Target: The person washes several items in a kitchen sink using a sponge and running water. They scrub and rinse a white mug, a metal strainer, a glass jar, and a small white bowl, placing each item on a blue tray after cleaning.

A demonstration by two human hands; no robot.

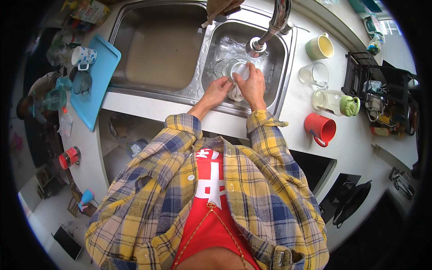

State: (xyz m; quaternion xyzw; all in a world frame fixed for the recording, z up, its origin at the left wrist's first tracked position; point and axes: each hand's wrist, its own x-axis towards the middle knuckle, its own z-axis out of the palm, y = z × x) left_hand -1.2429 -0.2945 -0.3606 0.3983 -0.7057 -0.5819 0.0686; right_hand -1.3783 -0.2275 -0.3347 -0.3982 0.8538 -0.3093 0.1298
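Over the right basin of the steel double sink (pixel 199 79), my right hand (pixel 253 81) holds a small white lid or cup (pixel 240 69) between thumb and fingers. My left hand (pixel 216 90) is just beside it, fingertips bent close to the rim; whether they touch it is hard to tell. Beneath and behind the white piece, a clear ribbed glass vessel (pixel 221 67) lies in splashing water. The faucet head (pixel 256 46) hangs directly above. A pale cloth (pixel 235 93) sits in the basin between my hands, partly hidden by them.
Cloudy water (pixel 158 57) stands in the left basin. On the right counter are a yellow-green mug (pixel 319 46), a drinking glass (pixel 312 75), a green-lidded bottle (pixel 332 102) and a red mug (pixel 319 126). A blue tray (pixel 101 67) with cups lies left; a black rack (pixel 371 77) stands far right.
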